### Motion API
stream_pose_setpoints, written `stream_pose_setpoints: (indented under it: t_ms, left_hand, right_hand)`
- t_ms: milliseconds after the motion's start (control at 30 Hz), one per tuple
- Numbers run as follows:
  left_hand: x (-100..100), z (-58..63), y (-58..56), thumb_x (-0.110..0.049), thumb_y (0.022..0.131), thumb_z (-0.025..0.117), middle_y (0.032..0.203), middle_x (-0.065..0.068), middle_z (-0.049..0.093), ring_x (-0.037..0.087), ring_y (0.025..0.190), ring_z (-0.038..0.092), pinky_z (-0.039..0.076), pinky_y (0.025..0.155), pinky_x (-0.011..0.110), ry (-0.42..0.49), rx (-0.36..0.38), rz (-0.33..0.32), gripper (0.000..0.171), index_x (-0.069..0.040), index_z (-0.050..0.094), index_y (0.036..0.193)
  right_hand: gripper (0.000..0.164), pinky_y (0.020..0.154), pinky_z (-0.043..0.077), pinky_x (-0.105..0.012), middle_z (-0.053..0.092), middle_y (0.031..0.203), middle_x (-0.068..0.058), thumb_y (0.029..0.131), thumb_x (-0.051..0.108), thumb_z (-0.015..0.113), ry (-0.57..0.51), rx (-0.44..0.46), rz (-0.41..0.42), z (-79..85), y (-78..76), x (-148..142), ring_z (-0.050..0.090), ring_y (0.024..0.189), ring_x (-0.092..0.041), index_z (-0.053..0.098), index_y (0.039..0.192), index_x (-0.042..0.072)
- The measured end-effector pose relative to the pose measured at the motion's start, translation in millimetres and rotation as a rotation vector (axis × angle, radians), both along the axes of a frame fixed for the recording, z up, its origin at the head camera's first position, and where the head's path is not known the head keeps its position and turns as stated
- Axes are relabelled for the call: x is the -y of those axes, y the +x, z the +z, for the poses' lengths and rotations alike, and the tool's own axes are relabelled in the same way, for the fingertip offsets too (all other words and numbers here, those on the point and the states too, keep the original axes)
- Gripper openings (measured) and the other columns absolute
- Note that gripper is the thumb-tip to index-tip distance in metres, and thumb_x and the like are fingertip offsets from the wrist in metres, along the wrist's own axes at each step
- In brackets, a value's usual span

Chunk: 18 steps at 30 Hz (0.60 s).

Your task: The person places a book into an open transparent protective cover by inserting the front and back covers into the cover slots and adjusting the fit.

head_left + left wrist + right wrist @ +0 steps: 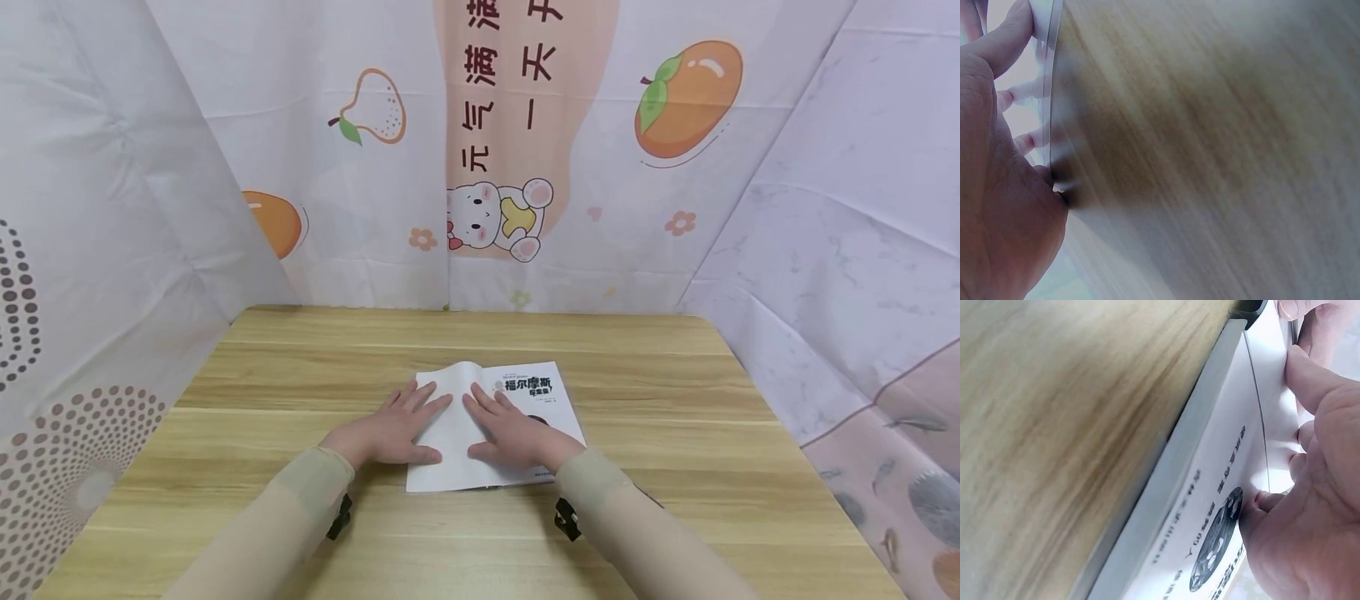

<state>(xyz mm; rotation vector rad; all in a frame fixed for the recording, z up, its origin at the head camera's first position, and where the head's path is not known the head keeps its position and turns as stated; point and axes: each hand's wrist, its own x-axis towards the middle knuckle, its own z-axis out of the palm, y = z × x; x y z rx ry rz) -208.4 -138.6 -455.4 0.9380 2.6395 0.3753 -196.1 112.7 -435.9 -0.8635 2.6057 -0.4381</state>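
Note:
An open book (567,417) lies on the wooden table, its right page printed with a black Chinese title and a dark oval picture. The blank white left leaf (442,477) bulges near the fold. My left hand (393,429) rests on that leaf with its fingers spread. Close beside the fold, my right hand (510,433) presses down with extended fingers, its palm over the printed page. In the right wrist view, the book's thick page block (1204,412) shows along the near edge. The left wrist view has the leaf's thin outer edge under my left hand (1010,212).
The wooden table (300,350) extends around the book on every side. Behind it hangs a white curtain (300,50) with fruit, a cartoon bear and Chinese characters. Patterned cloths flank the table left and right. Black straps (567,518) sit at both wrists.

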Motion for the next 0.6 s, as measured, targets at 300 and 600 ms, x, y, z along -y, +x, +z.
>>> stream_pose_setpoints:
  t_ms: [300,600]
  left_hand:
    - [-1.1,1.6,0.2,-0.06,0.09,0.054,0.16,0.016,0.004,0.044,0.142,-0.004,0.01,0.113,0.061,-0.04,-0.01,0.006,0.086,-0.021,0.013,0.155]
    - [-0.9,3.4,0.5,-0.063,0.089,0.053,0.16,0.014,0.002,0.042,0.142,-0.005,0.007,0.114,0.06,-0.05,0.003,0.015,0.088,-0.023,0.011,0.155]
  right_hand:
    - [0.076,0.111,0.026,-0.054,-0.001,0.162,-0.003,0.097,0.046,0.053,0.028,-0.017,0.002,-1.2,0.8,0.5,0.005,0.141,-0.043,0.011,0.155,0.018]
    - [0.075,0.112,0.023,-0.055,0.001,0.162,-0.005,0.098,0.046,0.051,0.041,-0.014,0.009,-1.5,3.1,1.8,0.002,0.141,-0.043,0.011,0.155,0.017]
